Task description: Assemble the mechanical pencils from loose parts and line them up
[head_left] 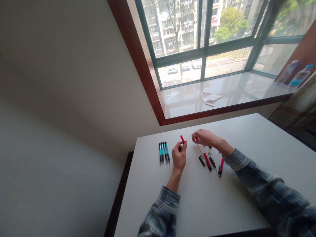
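Observation:
My left hand [179,154] is closed around a red pen barrel [182,139], whose red end sticks up past the fingers. To its right, my right hand [202,136] is curled above the table, fingertips pinched near a thin pale piece; what it holds is too small to tell. Below my right hand lie loose pen parts: a red and black barrel [207,161], another red barrel [221,167], a black grip [201,161] and a second black piece [212,162], with thin refills among them. Several blue and black pens [164,152] lie side by side left of my left hand.
The white table [148,210] meets the wall at its far edge. Beyond it, a window sill [187,105] holds a crumpled cloth [210,98], and a bottle [301,75] stands at the far right beside a curtain [291,108].

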`<state>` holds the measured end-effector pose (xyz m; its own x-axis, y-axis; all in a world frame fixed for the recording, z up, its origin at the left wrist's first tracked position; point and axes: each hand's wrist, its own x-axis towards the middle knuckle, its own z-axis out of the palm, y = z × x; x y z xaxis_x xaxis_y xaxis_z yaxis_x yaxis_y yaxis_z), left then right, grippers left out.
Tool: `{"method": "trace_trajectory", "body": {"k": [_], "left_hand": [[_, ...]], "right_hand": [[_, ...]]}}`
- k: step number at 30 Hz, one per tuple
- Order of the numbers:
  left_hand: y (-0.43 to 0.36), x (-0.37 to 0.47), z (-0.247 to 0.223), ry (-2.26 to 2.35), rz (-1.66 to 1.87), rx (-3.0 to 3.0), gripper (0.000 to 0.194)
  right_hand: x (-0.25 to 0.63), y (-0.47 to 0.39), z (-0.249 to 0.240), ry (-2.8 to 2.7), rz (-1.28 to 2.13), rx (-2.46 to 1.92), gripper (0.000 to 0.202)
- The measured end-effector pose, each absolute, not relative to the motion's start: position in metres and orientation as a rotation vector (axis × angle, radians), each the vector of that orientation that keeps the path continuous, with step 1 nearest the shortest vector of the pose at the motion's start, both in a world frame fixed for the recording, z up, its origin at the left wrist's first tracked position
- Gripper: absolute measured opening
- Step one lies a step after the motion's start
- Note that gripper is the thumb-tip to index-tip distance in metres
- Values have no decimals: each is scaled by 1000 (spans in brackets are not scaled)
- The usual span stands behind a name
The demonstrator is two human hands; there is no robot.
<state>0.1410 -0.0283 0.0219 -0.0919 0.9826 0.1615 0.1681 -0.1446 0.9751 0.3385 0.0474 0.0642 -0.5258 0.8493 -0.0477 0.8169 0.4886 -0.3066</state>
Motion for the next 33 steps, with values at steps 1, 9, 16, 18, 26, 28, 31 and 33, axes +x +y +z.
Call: {"method": "trace_trajectory", "body": {"k": [1,9,16,18,26,28,31,33], "left_hand": [[-28,141,22,1333,1321,1394,49],[-29,141,25,1339,1318,1396,47],[-28,141,23,1352,1314,1411,46],[-28,141,23,1358,1311,1415,47],[-29,141,25,1370,1297,1427,46],[-29,141,25,1372,1296,1424,46],[-29,141,25,1372,1287,1422,46],[-29,141,25,1368,1286,1427,46]], "right_hand": [[339,48,64,-2632,468,-1422,14],[339,50,56,-2737,594,-1209,20],[330,45,57,-2696,530,-1209,11],[329,44,57,-2681,493,-1220,11],[331,45,56,-2660,562,-1256,16],[331,45,56,-2650,555,-1253,18],[327,44,53,-2634,543,-1257,22],[323,43,51,-2620,534,-1281,30]]}}
